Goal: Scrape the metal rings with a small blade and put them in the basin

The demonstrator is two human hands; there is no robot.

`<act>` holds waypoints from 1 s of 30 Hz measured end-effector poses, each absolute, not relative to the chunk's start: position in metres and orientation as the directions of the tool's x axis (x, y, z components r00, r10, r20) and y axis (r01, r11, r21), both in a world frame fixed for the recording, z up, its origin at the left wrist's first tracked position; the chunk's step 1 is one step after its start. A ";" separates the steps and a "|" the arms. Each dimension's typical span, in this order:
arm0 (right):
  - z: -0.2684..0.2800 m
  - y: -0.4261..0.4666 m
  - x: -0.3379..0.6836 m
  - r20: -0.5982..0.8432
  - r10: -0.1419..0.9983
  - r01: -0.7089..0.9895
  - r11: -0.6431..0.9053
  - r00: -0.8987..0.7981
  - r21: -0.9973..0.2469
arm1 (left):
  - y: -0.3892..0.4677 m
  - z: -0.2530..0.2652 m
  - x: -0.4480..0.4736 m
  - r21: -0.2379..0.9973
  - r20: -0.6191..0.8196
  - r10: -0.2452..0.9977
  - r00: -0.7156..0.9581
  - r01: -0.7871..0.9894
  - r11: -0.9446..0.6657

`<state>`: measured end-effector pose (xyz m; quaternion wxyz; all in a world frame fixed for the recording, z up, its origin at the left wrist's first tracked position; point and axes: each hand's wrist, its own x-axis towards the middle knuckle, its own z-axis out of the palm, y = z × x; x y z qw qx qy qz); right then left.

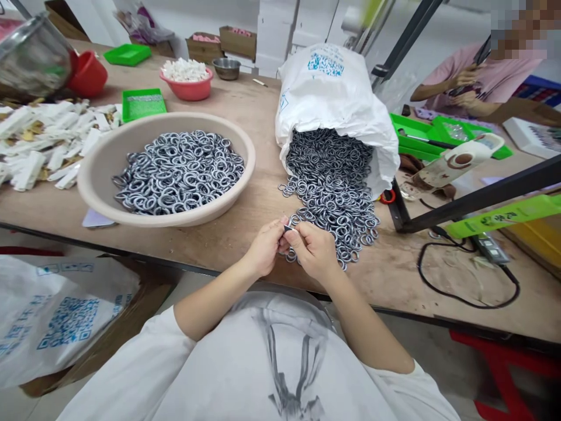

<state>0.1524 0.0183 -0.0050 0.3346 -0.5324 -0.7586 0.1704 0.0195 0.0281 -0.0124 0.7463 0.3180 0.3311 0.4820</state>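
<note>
My left hand (265, 249) and my right hand (317, 250) meet over the front of the table, fingers closed in a pinch. Between the fingertips shows a small dark piece (287, 228); most of it is covered, and I cannot tell its kind. Just behind and beside my right hand spreads a pile of grey metal rings (337, 204). They spill from the mouth of a white woven sack (333, 93) lying on its side. Left of my hands stands a wide beige basin (239, 187) with many more of these rings inside.
White strips (56, 140) lie heaped at the left, near a red scoop (90, 76). A red bowl (188, 88) and green trays (144, 105) stand behind the basin. A black metal frame (477, 202) and a cable (421, 275) are at right. Another person (468, 76) works across the table.
</note>
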 end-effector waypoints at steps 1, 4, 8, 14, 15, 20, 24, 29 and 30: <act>-0.007 0.021 0.155 0.307 0.933 0.691 0.349 -0.190 -0.633 | 0.027 -0.012 0.019 0.804 -0.178 0.927 0.331 -0.494 0.331; -0.011 0.035 0.169 0.245 0.968 0.691 0.219 -0.063 -0.689 | 0.022 -0.010 0.014 0.827 -0.125 0.904 0.408 -0.461 0.322; -0.009 0.053 0.185 0.231 0.972 0.761 0.121 0.039 -0.638 | 0.024 -0.012 0.005 0.817 -0.157 0.926 0.345 -0.481 0.317; -0.005 0.071 0.167 0.014 0.997 0.976 0.077 -0.076 -0.206 | 0.034 -0.020 -0.003 0.802 -0.243 0.925 0.291 -0.476 0.361; -0.006 0.073 0.163 -0.023 0.996 0.981 0.077 -0.083 -0.177 | 0.034 -0.020 -0.004 0.799 -0.247 0.924 0.292 -0.478 0.364; -0.008 0.078 0.156 -0.040 0.997 0.981 0.057 -0.065 -0.185 | 0.036 -0.018 -0.009 0.780 -0.297 0.918 0.263 -0.487 0.392; 0.000 0.074 0.167 0.007 0.999 0.966 0.032 -0.032 -0.256 | 0.042 -0.018 -0.010 0.747 -0.381 0.899 0.218 -0.500 0.438; 0.000 0.056 0.163 0.015 0.997 0.750 0.067 -0.076 -0.658 | 0.041 -0.019 -0.001 0.775 -0.354 0.904 0.238 -0.467 0.426; -0.002 0.051 0.158 0.002 0.994 0.568 0.065 -0.111 -0.820 | 0.039 -0.020 0.002 0.799 -0.325 0.915 0.241 -0.447 0.402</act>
